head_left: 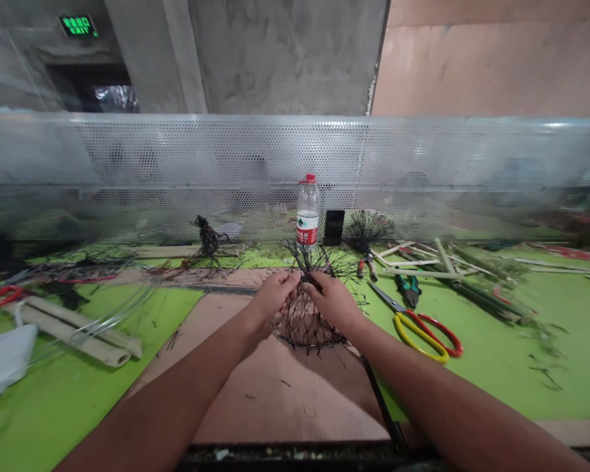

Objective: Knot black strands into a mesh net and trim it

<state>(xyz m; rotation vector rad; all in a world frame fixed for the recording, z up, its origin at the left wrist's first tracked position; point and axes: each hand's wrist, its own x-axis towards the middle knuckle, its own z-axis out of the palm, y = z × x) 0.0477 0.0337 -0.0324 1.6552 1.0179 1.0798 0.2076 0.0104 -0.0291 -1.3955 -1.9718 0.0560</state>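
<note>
A dome of dark woven strips (302,328) sits on a tan board (275,400), its loose strand ends fanning upward at the top. My left hand (275,295) pinches the strands on the near left of the gathered top. My right hand (332,303) grips the same bundle from the right, its fingers almost meeting my left hand's. The weave's far side is partly hidden behind my hands.
Yellow-and-red scissors (423,335) and green-handled pliers (408,290) lie on a green mat (496,367) to the right. Behind stand a water bottle (307,213) and a loose dark woven piece (207,246). Bamboo tubes (73,331) lie left, with bamboo strips (437,265) right.
</note>
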